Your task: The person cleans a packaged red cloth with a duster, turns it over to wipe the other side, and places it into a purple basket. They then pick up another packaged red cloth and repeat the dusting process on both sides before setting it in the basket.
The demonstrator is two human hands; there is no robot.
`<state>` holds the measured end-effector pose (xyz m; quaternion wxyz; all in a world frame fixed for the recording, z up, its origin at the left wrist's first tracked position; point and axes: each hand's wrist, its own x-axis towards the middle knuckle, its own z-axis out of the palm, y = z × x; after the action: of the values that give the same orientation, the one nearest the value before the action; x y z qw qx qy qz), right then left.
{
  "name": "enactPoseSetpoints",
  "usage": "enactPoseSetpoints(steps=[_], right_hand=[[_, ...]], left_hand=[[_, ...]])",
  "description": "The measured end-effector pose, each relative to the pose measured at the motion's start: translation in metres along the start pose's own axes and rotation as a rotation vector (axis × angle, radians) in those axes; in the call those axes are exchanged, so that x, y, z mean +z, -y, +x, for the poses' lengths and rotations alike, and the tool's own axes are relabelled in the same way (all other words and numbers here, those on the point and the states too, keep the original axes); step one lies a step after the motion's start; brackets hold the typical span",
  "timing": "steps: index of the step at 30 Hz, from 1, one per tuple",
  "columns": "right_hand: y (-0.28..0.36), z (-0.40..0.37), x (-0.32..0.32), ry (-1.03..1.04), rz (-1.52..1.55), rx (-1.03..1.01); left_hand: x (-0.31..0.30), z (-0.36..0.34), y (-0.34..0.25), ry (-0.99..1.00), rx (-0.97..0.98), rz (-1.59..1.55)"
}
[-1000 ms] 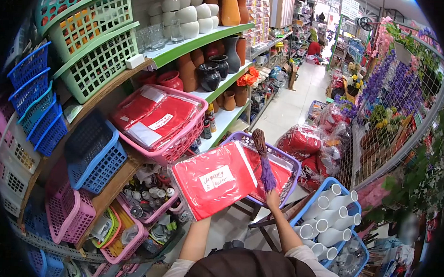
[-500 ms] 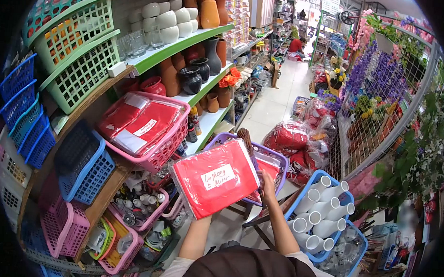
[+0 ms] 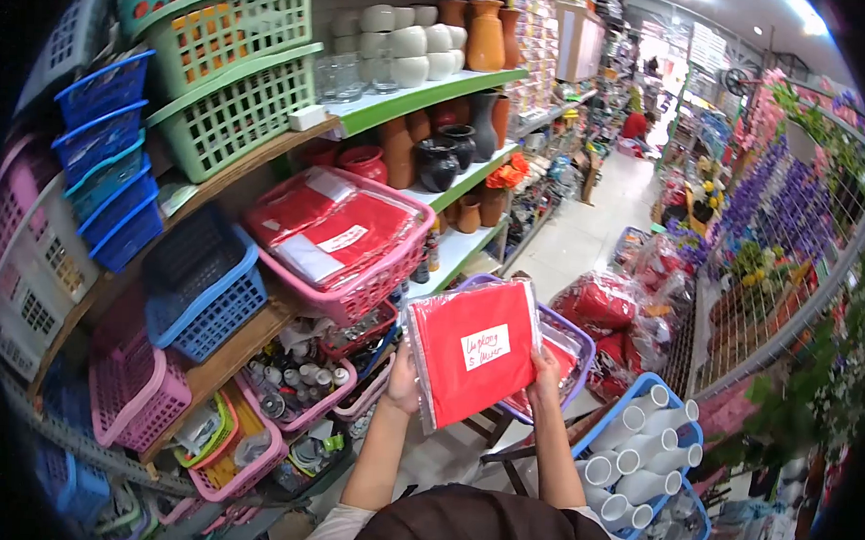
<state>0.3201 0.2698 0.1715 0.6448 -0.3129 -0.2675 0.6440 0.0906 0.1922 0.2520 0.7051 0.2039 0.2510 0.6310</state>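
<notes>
I hold a flat red packet in clear plastic [image 3: 472, 354] upright in front of me; it carries a white handwritten label. My left hand [image 3: 404, 380] grips its left edge and my right hand [image 3: 547, 373] grips its right edge. Behind the packet stands a purple basket [image 3: 583, 349] with more red packets in it. The purple duster seen earlier is out of sight.
A pink basket [image 3: 386, 273] of red packets sits on the shelf at left, among blue, green and pink baskets. Pots and vases fill the green shelves [image 3: 430, 94]. A blue crate [image 3: 640, 390] of white tubes stands at right, beside bagged red goods and a wire rack of flowers.
My right hand let go of the purple duster and took the packet's right edge. The packet turned upright, held by both hands. My view shifted left.
</notes>
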Motion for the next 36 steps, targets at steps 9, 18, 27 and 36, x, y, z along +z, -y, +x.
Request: enactPoseSetpoints(steps=[9, 18, 27, 36], right_hand=[[0.0, 0.058, 0.094, 0.237, -0.08, -0.091], [0.003, 0.147, 0.247, 0.51, -0.506, -0.133], [-0.036, 0.179, 0.299, 0.478, -1.295, -0.712], [-0.059, 0.178, 0.298, 0.353, -1.615, -0.879]], left_hand=[[0.007, -0.045, -0.084, 0.072, 0.417, 0.599], [-0.041, 0.005, -0.184, -0.235, 0.827, 0.923], [-0.059, 0.022, -0.215, -0.741, 0.408, 1.955], [-0.103, 0.055, -0.226, -0.706, 0.492, 1.715]])
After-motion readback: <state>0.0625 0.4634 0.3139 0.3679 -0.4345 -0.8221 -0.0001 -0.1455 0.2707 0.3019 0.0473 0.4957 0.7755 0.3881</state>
